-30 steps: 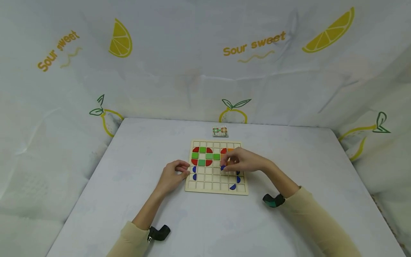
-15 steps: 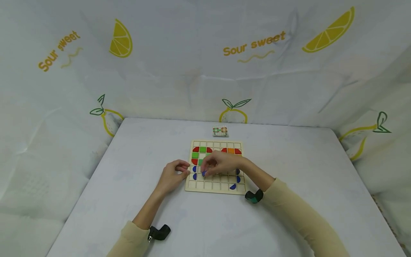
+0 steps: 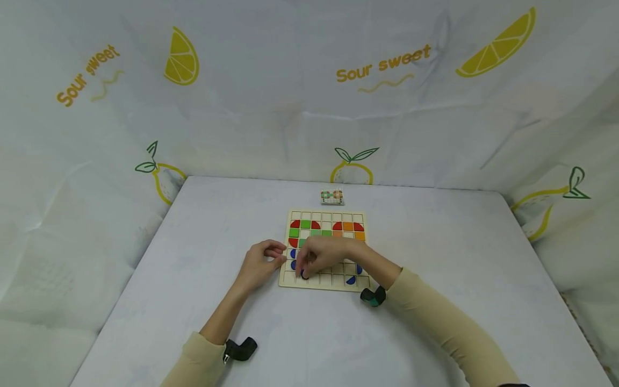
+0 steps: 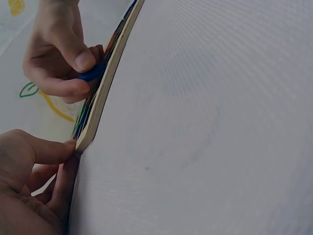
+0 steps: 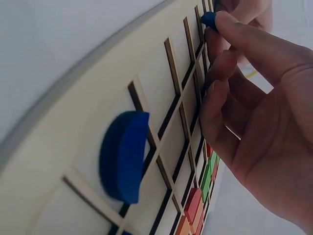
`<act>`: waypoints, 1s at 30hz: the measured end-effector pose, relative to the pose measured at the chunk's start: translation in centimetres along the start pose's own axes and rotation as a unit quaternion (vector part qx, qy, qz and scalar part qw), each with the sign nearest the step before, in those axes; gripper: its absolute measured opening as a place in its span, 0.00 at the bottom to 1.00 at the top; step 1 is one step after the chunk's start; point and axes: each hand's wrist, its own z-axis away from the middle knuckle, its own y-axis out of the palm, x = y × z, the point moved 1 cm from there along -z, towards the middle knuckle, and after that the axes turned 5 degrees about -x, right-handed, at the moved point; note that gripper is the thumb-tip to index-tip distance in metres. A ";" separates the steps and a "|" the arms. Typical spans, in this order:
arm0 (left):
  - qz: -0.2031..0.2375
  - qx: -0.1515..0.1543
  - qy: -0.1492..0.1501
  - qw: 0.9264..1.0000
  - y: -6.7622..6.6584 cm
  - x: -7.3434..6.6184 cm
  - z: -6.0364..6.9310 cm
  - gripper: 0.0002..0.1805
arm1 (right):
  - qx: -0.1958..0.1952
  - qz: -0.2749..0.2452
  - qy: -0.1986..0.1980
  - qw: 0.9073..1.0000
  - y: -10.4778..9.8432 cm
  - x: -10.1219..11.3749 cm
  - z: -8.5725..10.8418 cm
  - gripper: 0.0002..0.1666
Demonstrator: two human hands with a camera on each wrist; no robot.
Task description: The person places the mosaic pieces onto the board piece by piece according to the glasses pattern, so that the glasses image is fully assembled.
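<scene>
In the head view a wooden grid board (image 3: 325,280) lies on the table. My right hand (image 3: 323,252) is over its lower left part and pinches a blue half-round piece (image 5: 209,19) between thumb and fingers, close above the grid. My left hand (image 3: 258,267) holds the board's left edge, its thumb and finger on the rim in the left wrist view. Red quarter-round pieces (image 3: 295,224), green squares (image 3: 305,224) and orange squares (image 3: 347,226) sit in the upper cells. Another blue half-round (image 3: 351,280) lies in the bottom row. My right hand covers the middle cells.
A small patterned card (image 3: 332,196) lies behind the board. The white table (image 3: 193,231) meets a hanging white cloth (image 3: 271,140) with lemon prints at the back. Black wrist cameras (image 3: 240,349) stick out from both wrists.
My right hand has carried the blue half-round piece from the board's right-centre leftward, then down toward the lower left cells. The left hand has stayed at the left edge.
</scene>
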 end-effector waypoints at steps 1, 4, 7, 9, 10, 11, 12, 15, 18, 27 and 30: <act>0.001 0.000 0.000 1.000 0.0 0.0 0.0 0.11 | -0.001 0.001 0.002 1.000 0.1 0.1 0.0 0.05; 0.000 0.001 0.000 1.000 0.0 0.1 -0.1 0.11 | -0.007 0.004 0.008 1.000 0.3 0.3 -0.1 0.04; 0.000 0.002 0.000 1.000 -0.1 0.1 -0.1 0.11 | -0.018 0.008 0.011 1.000 0.4 0.4 -0.1 0.03; -0.001 0.002 0.001 1.000 -0.1 0.1 0.0 0.11 | -0.024 0.009 0.014 1.000 0.5 0.4 -0.1 0.03; 0.000 0.003 0.002 1.000 -0.1 0.1 0.0 0.11 | -0.027 0.009 0.015 0.999 0.6 0.4 -0.1 0.02; 0.000 0.003 0.002 1.000 -0.1 0.0 0.0 0.11 | -0.030 0.011 0.016 0.999 0.6 0.3 -0.1 0.02; 0.001 0.003 0.003 1.000 -0.1 0.0 0.0 0.11 | -0.032 0.010 0.017 0.999 0.6 0.3 -0.1 0.02; 0.000 0.004 0.003 1.000 -0.1 0.0 0.0 0.11 | -0.037 0.006 0.018 0.999 0.7 0.3 -0.1 0.03; -0.002 0.004 0.003 1.000 -0.1 0.0 0.0 0.11 | -0.042 0.005 0.014 0.999 0.7 0.4 -0.1 0.03; -0.003 0.002 0.001 1.000 0.0 0.0 0.0 0.11 | -0.045 0.022 0.011 0.999 0.8 0.3 -0.1 0.04; -0.005 0.002 0.001 1.000 0.0 0.0 0.0 0.11 | -0.044 0.026 0.012 0.999 0.9 0.3 -0.1 0.04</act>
